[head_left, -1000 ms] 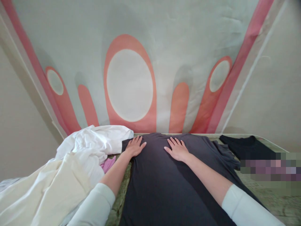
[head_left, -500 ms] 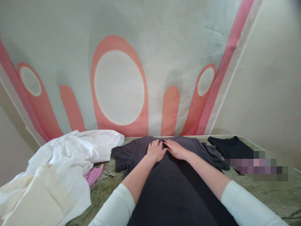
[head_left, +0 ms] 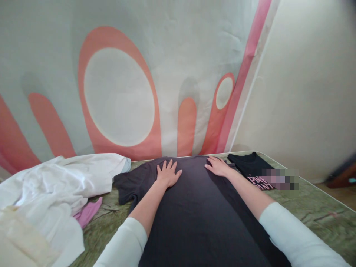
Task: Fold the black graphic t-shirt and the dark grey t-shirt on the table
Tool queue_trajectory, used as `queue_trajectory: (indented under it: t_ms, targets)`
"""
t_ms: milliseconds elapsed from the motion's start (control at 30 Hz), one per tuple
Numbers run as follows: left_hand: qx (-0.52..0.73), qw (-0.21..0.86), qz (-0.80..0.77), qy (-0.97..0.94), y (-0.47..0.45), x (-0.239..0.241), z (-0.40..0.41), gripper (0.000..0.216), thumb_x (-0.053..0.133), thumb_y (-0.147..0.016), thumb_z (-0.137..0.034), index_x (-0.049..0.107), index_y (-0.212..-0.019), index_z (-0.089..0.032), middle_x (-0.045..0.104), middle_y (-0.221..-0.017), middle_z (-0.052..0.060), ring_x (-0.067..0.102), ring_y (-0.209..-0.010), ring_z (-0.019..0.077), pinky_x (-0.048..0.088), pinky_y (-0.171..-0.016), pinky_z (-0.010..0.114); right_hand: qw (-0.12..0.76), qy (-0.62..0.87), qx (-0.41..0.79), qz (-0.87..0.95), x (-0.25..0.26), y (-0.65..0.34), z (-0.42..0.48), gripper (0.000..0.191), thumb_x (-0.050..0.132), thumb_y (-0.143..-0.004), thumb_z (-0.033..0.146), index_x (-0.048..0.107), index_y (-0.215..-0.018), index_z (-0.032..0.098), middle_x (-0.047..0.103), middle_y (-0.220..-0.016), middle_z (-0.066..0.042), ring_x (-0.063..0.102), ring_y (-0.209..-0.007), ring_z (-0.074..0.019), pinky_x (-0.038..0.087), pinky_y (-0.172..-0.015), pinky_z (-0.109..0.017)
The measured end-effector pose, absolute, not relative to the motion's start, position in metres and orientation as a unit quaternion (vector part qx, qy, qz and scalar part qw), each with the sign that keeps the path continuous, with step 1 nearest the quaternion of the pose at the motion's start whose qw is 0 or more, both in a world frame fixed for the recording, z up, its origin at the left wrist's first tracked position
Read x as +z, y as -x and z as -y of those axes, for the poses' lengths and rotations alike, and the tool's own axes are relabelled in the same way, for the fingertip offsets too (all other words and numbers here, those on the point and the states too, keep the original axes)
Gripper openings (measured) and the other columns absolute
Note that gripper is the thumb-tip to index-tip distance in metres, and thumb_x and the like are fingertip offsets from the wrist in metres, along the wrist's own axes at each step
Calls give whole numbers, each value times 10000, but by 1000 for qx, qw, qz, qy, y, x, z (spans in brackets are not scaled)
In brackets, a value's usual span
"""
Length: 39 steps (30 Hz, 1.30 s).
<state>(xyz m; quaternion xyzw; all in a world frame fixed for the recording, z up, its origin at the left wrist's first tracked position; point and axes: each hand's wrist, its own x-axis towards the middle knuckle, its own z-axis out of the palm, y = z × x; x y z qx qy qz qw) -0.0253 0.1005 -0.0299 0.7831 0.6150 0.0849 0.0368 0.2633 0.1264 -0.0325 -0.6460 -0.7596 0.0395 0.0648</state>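
Both hands lie flat, fingers spread, gripping nothing: left hand (head_left: 167,174) and right hand (head_left: 218,167) press the dark shirt (head_left: 194,218) on the table (head_left: 314,207).

Soft, even daylight fills the scene, seemingly coming from the right, though its source is out of view. The wall hanging (head_left: 119,92) carries faint grey shadows beside its orange shapes. No glare shows anywhere. The wide lens bends straight lines near the edges and stretches both sleeves at the bottom. The far right edge is smeared with blur, and a pixelated patch masks the print on the black shirt (head_left: 258,170).
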Motion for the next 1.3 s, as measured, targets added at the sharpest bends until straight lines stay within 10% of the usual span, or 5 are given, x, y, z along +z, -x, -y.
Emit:
queue_trajectory:
  t_ms: [333,700,1300]
  targets:
    - [56,82,-474,-875,-113,-16,-62,621,192,-871,-525,281,-1377,-177,154,-1460,88,116,-1336,274,67,-1039,553,80,764,-3,641,-25,-349,-117,355,482,-807,385,640,-1027,155,555,-1121,-172,500,-1056,-302,380,-858,-406]
    - [91,45,-450,-887,-143,-38,-54,697,101,-822,-649,267,-1376,-259,177,-1463,30,125,-1335,246,61,-1049,530,182,731,-14,657,-25,-361,-114,253,425,-862,335,572,-960,155,632,-874,-74,576,-822,-176,408,-720,-257]
    - [127,59,-434,-890,-142,-35,-51,671,155,-840,-621,310,-1359,-225,239,-1444,48,167,-1325,253,107,-1058,501,148,701,-38,696,-14,-340,-121,317,429,-824,204,575,-1093,123,543,-1164,-189,459,-1131,-287,311,-955,-422]
